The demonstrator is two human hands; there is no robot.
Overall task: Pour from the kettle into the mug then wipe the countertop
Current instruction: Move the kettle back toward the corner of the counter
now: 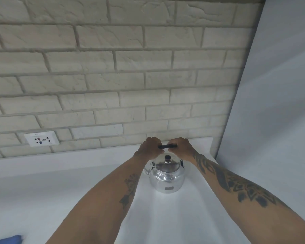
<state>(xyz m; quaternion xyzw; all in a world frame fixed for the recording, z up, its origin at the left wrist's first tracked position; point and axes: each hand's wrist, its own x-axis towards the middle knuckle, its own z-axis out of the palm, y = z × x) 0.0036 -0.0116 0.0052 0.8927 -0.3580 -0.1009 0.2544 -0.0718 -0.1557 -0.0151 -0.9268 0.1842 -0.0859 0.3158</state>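
A shiny metal kettle (166,176) stands on the white countertop (42,191) near the back right corner, its spout pointing left and a dark knob on its lid. Its black handle bar (167,146) arches above the lid. My left hand (151,147) grips the bar's left end and my right hand (180,146) grips its right end, both fists closed around it. No mug shows in the view.
A pale brick wall (130,67) rises behind the counter, with a white power socket (41,138) at the left. A plain white panel (275,103) closes the right side. A bit of blue cloth (9,240) peeks in at the bottom left edge.
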